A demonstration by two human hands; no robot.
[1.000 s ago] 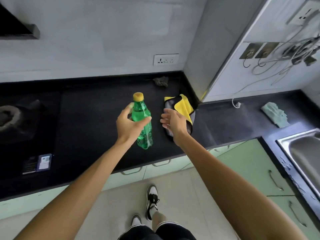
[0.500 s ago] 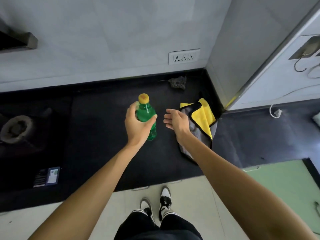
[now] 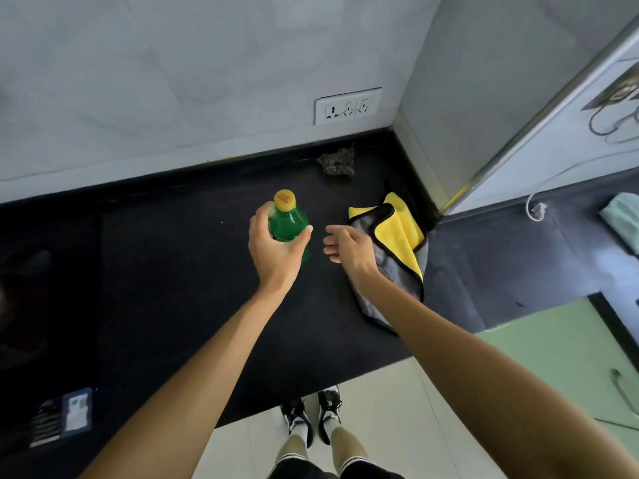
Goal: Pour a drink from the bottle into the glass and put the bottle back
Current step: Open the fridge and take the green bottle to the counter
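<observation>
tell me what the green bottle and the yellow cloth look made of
Green bottle: probably translucent plastic, glossy; light passes through it. Its yellow cap looks like opaque plastic. Yellow cloth: likely microfibre, matte, plush; it folds limply, grey underside showing.

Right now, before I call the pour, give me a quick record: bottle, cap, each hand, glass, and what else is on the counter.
bottle: green bottle, upright; base hidden, so lifted or standing cannot be told
cap: yellow cap, on
left hand: left hand grips the bottle's upper body
right hand: right hand open, holds nothing, apart from the bottle
glass: not in view
counter: black counter
other items: yellow-and-grey cloth right of the hands; dark scrubber by the back wall
</observation>
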